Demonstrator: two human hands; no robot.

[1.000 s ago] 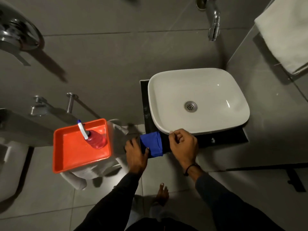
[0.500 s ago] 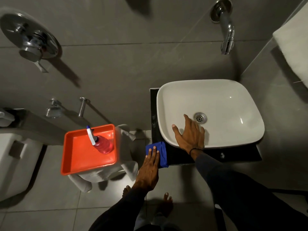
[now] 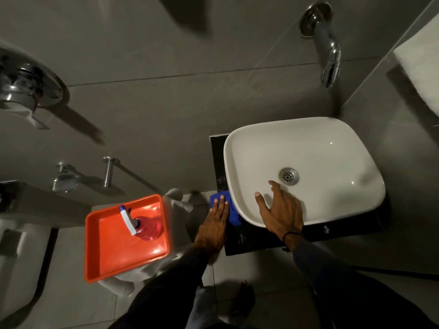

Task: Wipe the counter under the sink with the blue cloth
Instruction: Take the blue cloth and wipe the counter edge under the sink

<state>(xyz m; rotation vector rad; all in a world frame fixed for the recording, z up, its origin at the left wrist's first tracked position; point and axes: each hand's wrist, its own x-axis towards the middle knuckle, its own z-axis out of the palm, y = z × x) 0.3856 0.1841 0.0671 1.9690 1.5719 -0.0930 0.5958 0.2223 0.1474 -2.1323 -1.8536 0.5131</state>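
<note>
A white basin [image 3: 332,148] sits on a black counter [image 3: 256,241] against the grey tiled wall. The blue cloth [image 3: 234,213] lies folded on the counter's left strip, partly tucked under the basin's rim. My left hand [image 3: 213,224] presses flat on the cloth, fingers together and stretched forward. My right hand [image 3: 280,210] rests open inside the basin's near left corner, fingers spread, holding nothing, just short of the drain [image 3: 288,176].
An orange tray [image 3: 107,248] holding a red spray bottle [image 3: 147,227] stands on a white stool to the left. A chrome spout [image 3: 329,51] juts from the wall above the basin. A white towel [image 3: 420,60] hangs at the right. A toilet is at far left.
My left hand has slid the cloth forward along the counter's left edge, under the basin's rim. My right hand, earlier on the cloth, stays planted in the basin.
</note>
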